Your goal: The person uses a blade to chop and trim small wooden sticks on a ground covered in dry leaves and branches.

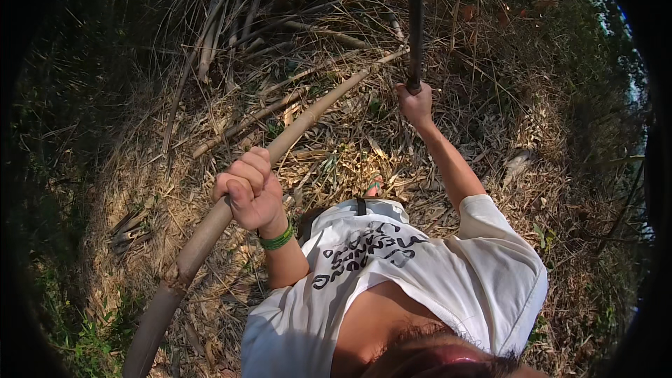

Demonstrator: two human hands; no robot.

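My left hand [250,190] is wrapped round a long bamboo pole [301,124], with a green band on the wrist behind it. The pole slants from the lower left up toward the top middle, thinning at its far end, and a node ring marks its thick lower part. In my right hand [416,103] is the handle of a machete [416,31]. Its long dark blade points away from me, with the pole's thin far end just to the left of it in view. Whether blade and pole touch, I cannot tell.
Dry leaves and straw litter [364,161] cover the ground. A cut stalk [245,124] lies left of the pole, and a heap of dry canes [217,35] is piled farther off. Green plants [94,339] grow at the lower left. My sandalled foot [376,185] shows below.
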